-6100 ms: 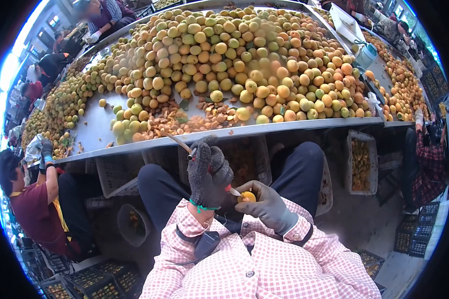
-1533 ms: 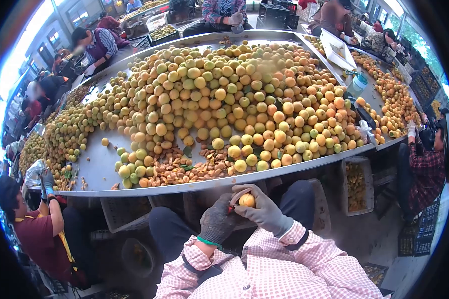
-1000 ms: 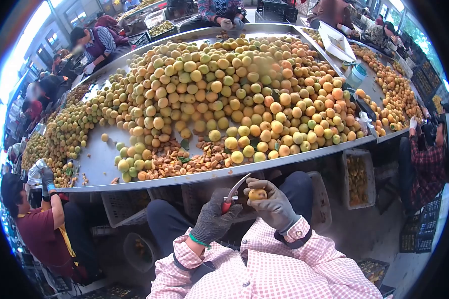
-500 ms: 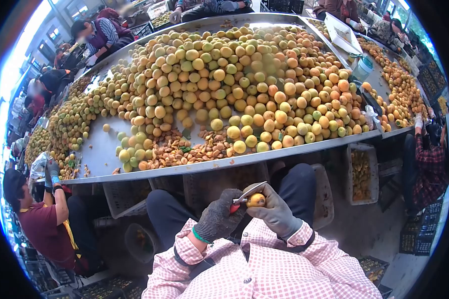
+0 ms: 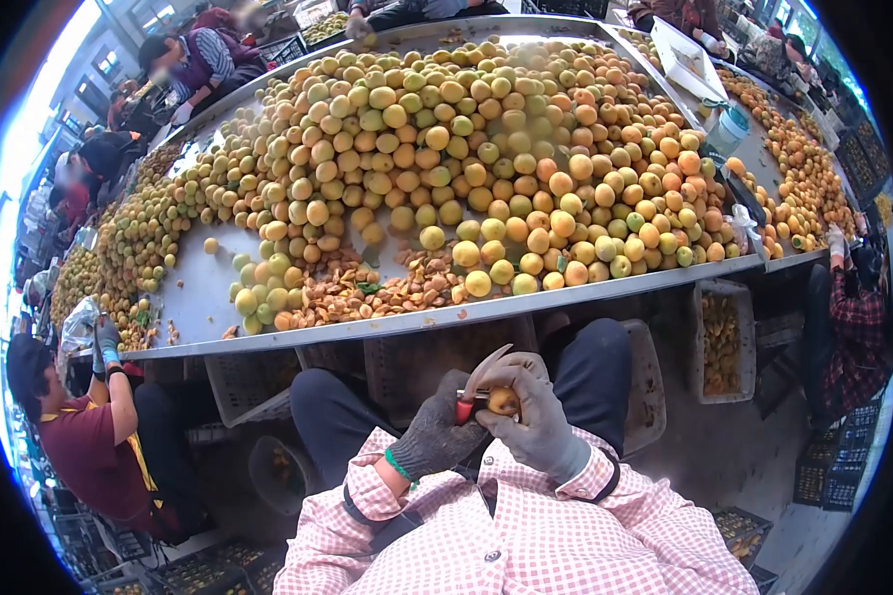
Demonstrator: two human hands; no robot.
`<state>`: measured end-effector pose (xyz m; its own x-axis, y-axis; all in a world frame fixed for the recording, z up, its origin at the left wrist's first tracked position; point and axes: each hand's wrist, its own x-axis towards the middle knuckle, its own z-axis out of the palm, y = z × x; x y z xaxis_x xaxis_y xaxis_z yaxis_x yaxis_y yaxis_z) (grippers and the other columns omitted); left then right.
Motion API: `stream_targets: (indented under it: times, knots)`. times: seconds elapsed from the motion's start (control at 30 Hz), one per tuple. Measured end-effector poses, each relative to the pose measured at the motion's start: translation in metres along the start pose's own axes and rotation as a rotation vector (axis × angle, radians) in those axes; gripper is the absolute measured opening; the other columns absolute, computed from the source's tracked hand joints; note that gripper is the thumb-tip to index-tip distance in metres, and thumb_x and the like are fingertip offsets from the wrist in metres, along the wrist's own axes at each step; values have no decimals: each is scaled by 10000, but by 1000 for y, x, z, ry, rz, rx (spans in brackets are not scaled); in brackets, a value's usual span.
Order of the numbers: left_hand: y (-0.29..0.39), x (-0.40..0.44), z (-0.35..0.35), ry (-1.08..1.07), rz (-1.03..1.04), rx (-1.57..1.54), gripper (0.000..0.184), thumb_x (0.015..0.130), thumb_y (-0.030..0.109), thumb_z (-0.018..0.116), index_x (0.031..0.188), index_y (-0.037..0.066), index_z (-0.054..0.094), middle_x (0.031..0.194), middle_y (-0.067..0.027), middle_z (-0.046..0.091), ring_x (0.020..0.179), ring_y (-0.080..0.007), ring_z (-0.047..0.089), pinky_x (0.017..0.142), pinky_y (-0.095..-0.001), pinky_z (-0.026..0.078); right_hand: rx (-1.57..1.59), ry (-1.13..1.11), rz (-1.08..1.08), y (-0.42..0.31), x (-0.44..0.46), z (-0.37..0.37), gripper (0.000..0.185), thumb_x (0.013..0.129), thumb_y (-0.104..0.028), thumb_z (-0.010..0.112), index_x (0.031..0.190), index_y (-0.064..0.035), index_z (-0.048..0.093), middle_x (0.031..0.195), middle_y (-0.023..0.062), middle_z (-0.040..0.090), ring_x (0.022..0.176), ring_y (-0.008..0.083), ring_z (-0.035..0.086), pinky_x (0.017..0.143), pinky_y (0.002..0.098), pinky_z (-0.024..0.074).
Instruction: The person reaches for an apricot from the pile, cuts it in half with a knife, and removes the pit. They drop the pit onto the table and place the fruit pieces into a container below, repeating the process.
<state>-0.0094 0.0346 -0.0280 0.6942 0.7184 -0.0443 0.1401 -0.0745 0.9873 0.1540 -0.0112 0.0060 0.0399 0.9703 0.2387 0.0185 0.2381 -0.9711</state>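
My left hand [image 5: 433, 426], in a dark knitted glove, is closed around the red handle of a cutter [image 5: 486, 366]. Its curved metal blade points up and to the right, while a shorter metal part reaches toward an apricot [image 5: 503, 402]. My right hand [image 5: 538, 418], in a grey glove, grips that apricot between thumb and fingers, close beside the cutter. Both hands are together above my lap, in front of the table edge. Part of the apricot is hidden by the glove, and I cannot tell whether it is cut.
A large heap of apricots [image 5: 397, 149] covers much of the metal table [image 5: 203, 297]. Apricot halves [image 5: 387, 290] lie near its front edge. Crates, including one of fruit [image 5: 721, 342], stand below. A co-worker [image 5: 94, 436] sits at left; others work around the table.
The cutter's blade has turned more upright. The apricot in my right hand has shifted slightly left and turned, and its visible surface looks browner. Both hands remain close together.
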Motion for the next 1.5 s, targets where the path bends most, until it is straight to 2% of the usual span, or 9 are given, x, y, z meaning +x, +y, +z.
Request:
stream_targets:
  times: [0.07, 0.4, 0.57, 1.0, 1.07, 1.27, 1.33, 1.47, 1.5]
  knots:
    - [1, 1, 4, -6, -16, -27, 462, 812, 141, 700, 1123, 59, 367, 952, -194, 611, 885, -288, 657, 728, -356, 500, -170, 7, -22, -2, 1, 1, 253, 752, -5, 704, 970, -49, 584, 981, 58, 543, 919, 143, 518, 825, 267, 414]
    - [36, 4, 4, 100, -24, 206, 578, 776, 239, 749, 1219, 82, 414, 1032, -194, 629, 921, -340, 653, 767, -401, 522, 549, 148, 335, 2, -3, -19, 95, 803, 54, 676, 867, -15, 681, 973, 12, 498, 917, 101, 577, 798, 204, 499]
    - [40, 7, -2, 55, -4, 323, 377, 807, 245, 708, 1100, 90, 527, 898, -207, 635, 830, -406, 631, 664, -423, 513, 507, -22, 347, -10, -9, -24, 454, 757, 54, 710, 1132, -56, 480, 1076, 48, 521, 1032, 128, 527, 931, 271, 430]
    - [44, -7, -3, -60, -67, 497, 316, 808, 207, 684, 1062, 87, 538, 761, -192, 630, 710, -395, 627, 590, -449, 482, 945, 82, 577, 2, -30, -12, 460, 714, 23, 761, 1072, -65, 487, 1010, 26, 498, 936, 107, 510, 865, 251, 402]
    - [41, -10, -4, -138, -74, 525, 325, 801, 152, 687, 1074, 67, 533, 773, -185, 630, 729, -373, 637, 618, -410, 499, 945, 81, 544, 2, -32, -8, 403, 752, 83, 697, 1067, -79, 503, 973, 25, 519, 897, 105, 566, 820, 227, 479]
    - [30, -11, 6, -106, 94, 360, 303, 804, 174, 659, 1060, 105, 513, 755, -184, 618, 701, -403, 614, 596, -459, 475, 434, 141, 300, -10, -33, 2, 443, 689, 116, 698, 1033, -81, 499, 980, 45, 495, 875, 130, 551, 787, 246, 472]
    - [17, -12, 9, -108, 106, 367, 303, 802, 173, 657, 1058, 108, 510, 767, -185, 620, 711, -404, 615, 599, -462, 475, -65, 147, 65, -16, -28, 3, 478, 622, 129, 691, 1019, -61, 506, 1002, 75, 483, 876, 160, 552, 763, 262, 479]
    - [8, -5, 11, -69, 70, 507, 296, 798, 173, 657, 1044, 110, 506, 792, -191, 623, 735, -404, 619, 601, -466, 476, -274, 149, 133, 1, -27, 0, 481, 617, 100, 690, 1045, -39, 523, 1046, 102, 483, 911, 197, 566, 779, 291, 493]
    - [9, 0, 10, -56, 65, 627, 287, 812, 217, 666, 1021, 101, 506, 782, -191, 622, 736, -406, 619, 606, -473, 478, -57, 102, 399, 7, -27, -8, 476, 649, 89, 693, 1076, -40, 527, 1061, 88, 514, 930, 188, 577, 794, 284, 497]
